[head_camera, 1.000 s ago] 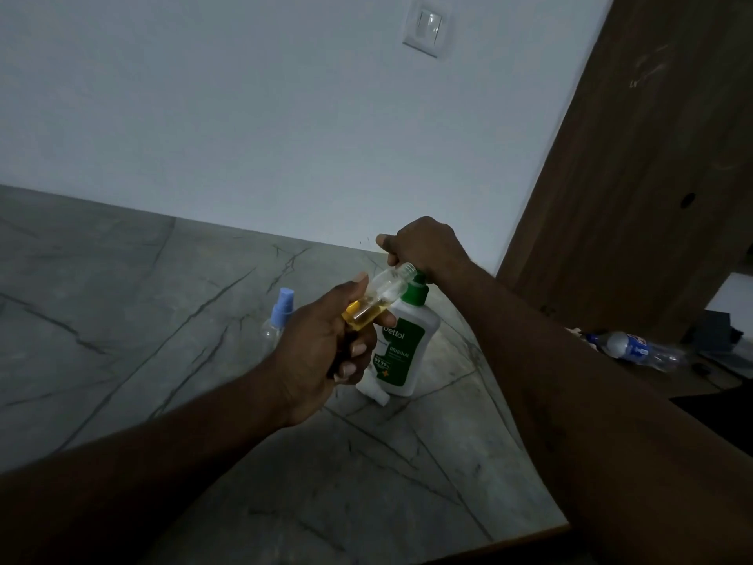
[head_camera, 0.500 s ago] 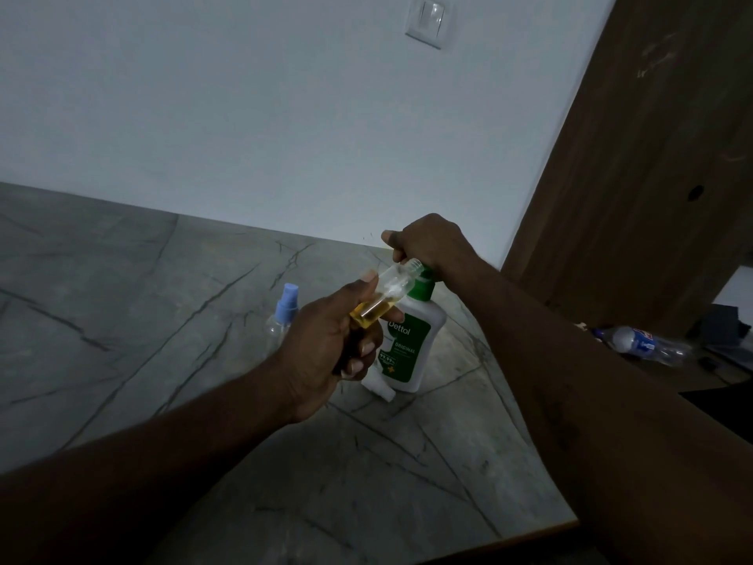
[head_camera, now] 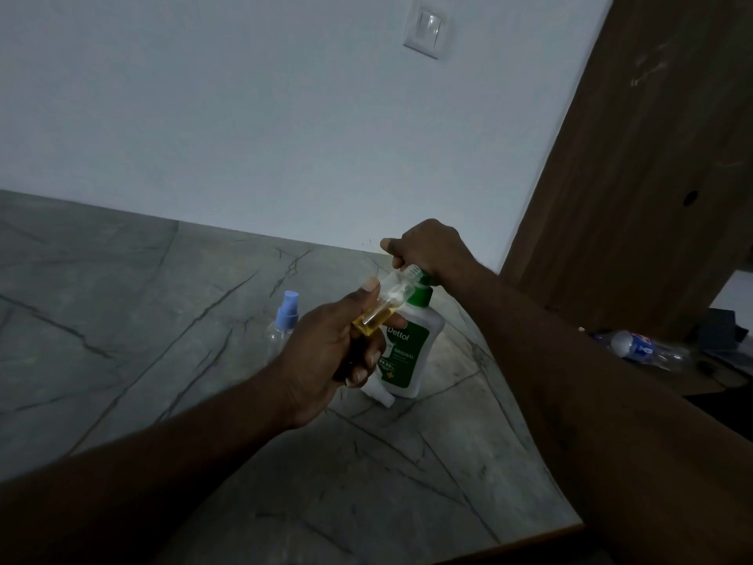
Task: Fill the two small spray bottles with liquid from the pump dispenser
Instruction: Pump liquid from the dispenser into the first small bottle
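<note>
Open bottle: a small clear plastic spray bottle (head_camera: pixel 390 300), uncapped and part-full of yellow liquid, is held above the grey marble counter (head_camera: pixel 163 303), near its far right corner.
Left hand: the left hand (head_camera: pixel 334 352) has its fingers (head_camera: pixel 368 356) wrapped round the bottle's lower half, thumb laid along its side.
Right hand: the right hand (head_camera: pixel 426 250) curls down over the head of the white plastic pump dispenser (head_camera: pixel 409 352) with green label, which stands close to the counter's right edge.
Key relation: the bottle's long axis slants up and right from the left palm, and its open mouth meets the pump head under the right hand.
Waiting: a second small clear spray bottle (head_camera: pixel 281 330), blue-capped, stands upright behind the left hand.
Hidden: the right hand covers the spout. In the dim light, neither any flow nor the small white piece at the dispenser's foot can be made out.
</note>
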`<state>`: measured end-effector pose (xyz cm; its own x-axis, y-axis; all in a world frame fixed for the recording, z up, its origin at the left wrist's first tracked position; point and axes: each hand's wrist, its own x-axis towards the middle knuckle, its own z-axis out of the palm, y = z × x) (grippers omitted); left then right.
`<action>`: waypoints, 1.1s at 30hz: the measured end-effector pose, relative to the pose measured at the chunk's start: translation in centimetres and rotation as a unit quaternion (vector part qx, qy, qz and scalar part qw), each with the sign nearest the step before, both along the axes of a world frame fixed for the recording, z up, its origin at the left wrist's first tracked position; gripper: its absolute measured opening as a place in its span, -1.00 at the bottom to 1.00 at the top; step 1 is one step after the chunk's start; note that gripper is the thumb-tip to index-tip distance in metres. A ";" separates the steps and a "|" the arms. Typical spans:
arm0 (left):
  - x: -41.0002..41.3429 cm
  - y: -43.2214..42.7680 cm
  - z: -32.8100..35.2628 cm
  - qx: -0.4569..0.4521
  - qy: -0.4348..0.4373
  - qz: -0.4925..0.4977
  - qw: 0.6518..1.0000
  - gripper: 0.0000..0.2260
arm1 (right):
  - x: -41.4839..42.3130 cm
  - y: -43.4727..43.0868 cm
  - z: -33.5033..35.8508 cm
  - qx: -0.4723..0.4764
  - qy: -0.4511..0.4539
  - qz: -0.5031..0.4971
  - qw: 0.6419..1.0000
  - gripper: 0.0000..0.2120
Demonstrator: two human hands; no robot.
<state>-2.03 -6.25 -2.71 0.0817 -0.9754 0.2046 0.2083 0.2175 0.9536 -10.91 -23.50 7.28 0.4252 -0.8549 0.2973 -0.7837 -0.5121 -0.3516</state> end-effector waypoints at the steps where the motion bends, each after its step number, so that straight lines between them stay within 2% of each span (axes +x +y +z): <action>1: 0.0 0.0 -0.1 0.001 -0.001 -0.001 1.000 -0.44 | 0.0 0.1 -0.1 0.007 -0.014 0.002 1.000 -0.63; 8: 0.1 0.0 -0.3 -0.001 -0.008 -0.004 1.000 -0.46 | 0.2 0.1 0.0 -0.017 0.001 0.009 1.000 -0.61; 13: 0.0 0.3 0.2 -0.027 0.002 -0.024 0.999 -0.44 | -0.1 0.7 1.0 -0.047 -0.067 0.024 0.996 -0.63; 17: 0.1 0.4 0.1 -0.017 -0.011 -0.016 1.000 -0.46 | -0.3 1.1 0.6 -0.022 -0.009 0.021 0.999 -0.61; 20: 0.2 0.3 -0.1 -0.006 -0.018 -0.014 1.000 -0.48 | -0.4 1.0 0.2 0.000 -0.019 0.019 1.000 -0.62; 24: 0.1 0.3 -0.4 -0.010 -0.022 -0.018 1.000 -0.48 | -0.1 1.2 0.2 -0.022 0.019 0.028 0.999 -0.59; 33: -0.1 0.5 0.3 -0.032 -0.002 -0.024 0.999 -0.48 | -0.1 1.8 1.5 -0.060 0.021 0.016 0.998 -0.58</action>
<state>-2.12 -5.73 -2.44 0.0341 -0.9629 0.2678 0.2159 0.2687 0.9387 -11.01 -21.74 8.75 0.4666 -0.7992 0.3788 -0.7784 -0.5744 -0.2532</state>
